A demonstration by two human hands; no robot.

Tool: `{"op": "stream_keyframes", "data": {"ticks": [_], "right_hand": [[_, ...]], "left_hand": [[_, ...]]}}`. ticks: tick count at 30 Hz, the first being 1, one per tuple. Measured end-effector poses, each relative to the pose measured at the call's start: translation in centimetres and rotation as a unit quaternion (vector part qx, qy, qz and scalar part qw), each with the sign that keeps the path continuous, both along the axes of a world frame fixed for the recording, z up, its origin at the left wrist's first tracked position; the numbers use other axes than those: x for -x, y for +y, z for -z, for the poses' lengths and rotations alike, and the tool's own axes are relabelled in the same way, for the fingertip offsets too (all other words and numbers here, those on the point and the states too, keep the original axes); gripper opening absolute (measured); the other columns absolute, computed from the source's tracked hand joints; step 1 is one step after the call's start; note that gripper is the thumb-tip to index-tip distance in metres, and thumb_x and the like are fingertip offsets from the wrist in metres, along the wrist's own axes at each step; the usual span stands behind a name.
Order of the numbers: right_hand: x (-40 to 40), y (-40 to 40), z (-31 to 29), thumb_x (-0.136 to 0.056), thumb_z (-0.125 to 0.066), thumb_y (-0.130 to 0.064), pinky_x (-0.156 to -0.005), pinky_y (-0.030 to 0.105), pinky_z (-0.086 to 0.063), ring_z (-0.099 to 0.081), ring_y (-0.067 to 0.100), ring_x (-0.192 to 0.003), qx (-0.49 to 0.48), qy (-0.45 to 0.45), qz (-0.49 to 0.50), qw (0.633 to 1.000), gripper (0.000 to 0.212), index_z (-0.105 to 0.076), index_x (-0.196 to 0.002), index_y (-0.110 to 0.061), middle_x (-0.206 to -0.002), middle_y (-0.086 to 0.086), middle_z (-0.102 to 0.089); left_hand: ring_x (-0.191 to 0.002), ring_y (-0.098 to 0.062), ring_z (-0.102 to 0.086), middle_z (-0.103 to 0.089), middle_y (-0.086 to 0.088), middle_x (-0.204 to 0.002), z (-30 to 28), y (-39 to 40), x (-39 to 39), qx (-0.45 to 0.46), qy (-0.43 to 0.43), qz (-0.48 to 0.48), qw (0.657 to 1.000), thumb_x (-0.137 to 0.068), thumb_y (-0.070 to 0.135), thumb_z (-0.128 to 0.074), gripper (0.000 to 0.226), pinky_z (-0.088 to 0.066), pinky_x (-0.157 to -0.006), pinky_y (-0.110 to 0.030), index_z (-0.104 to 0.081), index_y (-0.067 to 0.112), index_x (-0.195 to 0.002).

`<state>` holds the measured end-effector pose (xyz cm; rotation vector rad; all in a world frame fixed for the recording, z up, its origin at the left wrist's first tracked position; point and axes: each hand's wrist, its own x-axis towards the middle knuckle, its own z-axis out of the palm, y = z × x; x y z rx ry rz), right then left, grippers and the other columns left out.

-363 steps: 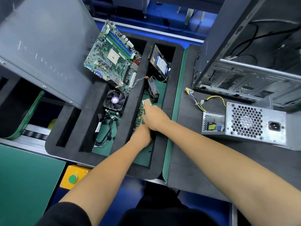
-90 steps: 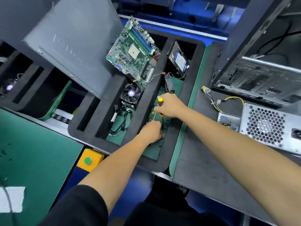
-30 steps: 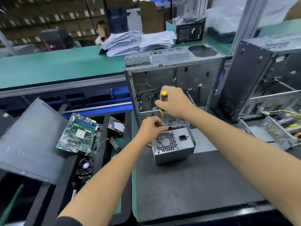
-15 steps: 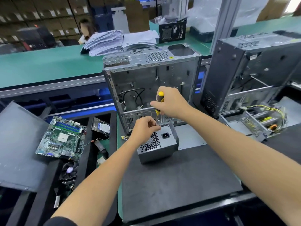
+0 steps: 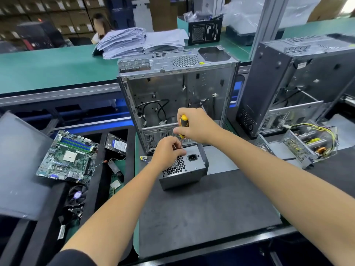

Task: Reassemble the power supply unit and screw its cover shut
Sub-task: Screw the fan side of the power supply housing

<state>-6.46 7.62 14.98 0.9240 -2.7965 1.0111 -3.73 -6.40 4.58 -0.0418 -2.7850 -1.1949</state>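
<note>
My right hand (image 5: pixel 194 127) has a full grip on the yellow-handled screwdriver (image 5: pixel 183 129), shaft pointing down at the top rear edge of the power supply unit (image 5: pixel 184 167). My left hand (image 5: pixel 167 150) pinches close at the tip, I think steadying a screw, though my fingers hide it. The unit sits on the dark mat (image 5: pixel 201 212) of the bench, just in front of the open computer case (image 5: pixel 178 96), cover already on, fan grille and socket facing me. So reassembly looks done and screwing is under way; how many screws are in I cannot tell. To my left lie a motherboard (image 5: pixel 67 156) and a hard drive (image 5: pixel 117 144) in a foam tray (image 5: pixel 99 185). To my right sits another opened power supply (image 5: pixel 307 146). Nothing blocks the tool, though the case stands near behind it.
</note>
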Motion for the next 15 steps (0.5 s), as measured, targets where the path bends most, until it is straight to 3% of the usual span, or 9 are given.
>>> {"op": "stream_keyframes", "data": {"ticks": [6, 10, 12, 15], "right_hand": [[0.8, -0.3, 0.4, -0.083, -0.073, -0.029, -0.063, 0.031, -0.048, -0.054, 0.015, -0.068, -0.013, 0.004, -0.019, 1.0, 0.024, -0.056, -0.085, -0.011, -0.075, -0.003, -0.059], [1.5, -0.5, -0.1, -0.082, -0.073, -0.029, -0.062, 0.029, -0.047, -0.055, 0.011, -0.068, -0.032, -0.012, -0.032, 0.999, 0.024, -0.057, -0.083, -0.012, -0.075, -0.003, -0.06], [1.7, -0.5, -0.4, -0.082, -0.074, -0.028, -0.061, 0.028, -0.048, -0.058, 0.011, -0.067, -0.039, -0.015, -0.044, 0.998, 0.023, -0.057, -0.081, -0.013, -0.073, -0.004, -0.06], [1.9, -0.8, -0.7, -0.08, -0.075, -0.027, -0.058, 0.027, -0.046, -0.058, 0.011, -0.064, -0.052, -0.017, -0.061, 0.997, 0.023, -0.057, -0.077, -0.014, -0.071, -0.006, -0.059]], "left_hand": [[-0.06, -0.007, -0.043, -0.054, 0.006, -0.072, 0.1, -0.2, 0.3, -0.037, -0.043, -0.001, 0.998, -0.076, 0.021, -0.079, 0.03, -0.034, -0.051, -0.015, -0.051, 0.018, -0.066], [-0.068, -0.011, -0.054, -0.064, 0.004, -0.079, -0.5, -1.0, 0.5, -0.035, -0.087, 0.048, 0.994, -0.081, 0.018, -0.075, 0.016, -0.045, -0.064, -0.022, -0.06, 0.014, -0.077], [-0.072, -0.009, -0.056, -0.064, 0.005, -0.079, -0.9, -1.6, 0.8, -0.036, -0.101, 0.072, 0.992, -0.083, 0.01, -0.07, 0.009, -0.046, -0.069, -0.018, -0.062, 0.014, -0.081], [-0.064, 0.002, -0.055, -0.062, 0.01, -0.072, -1.5, -2.0, 1.2, -0.048, -0.131, 0.076, 0.987, -0.084, 0.003, -0.067, 0.018, -0.041, -0.061, -0.006, -0.063, 0.018, -0.076]]}}
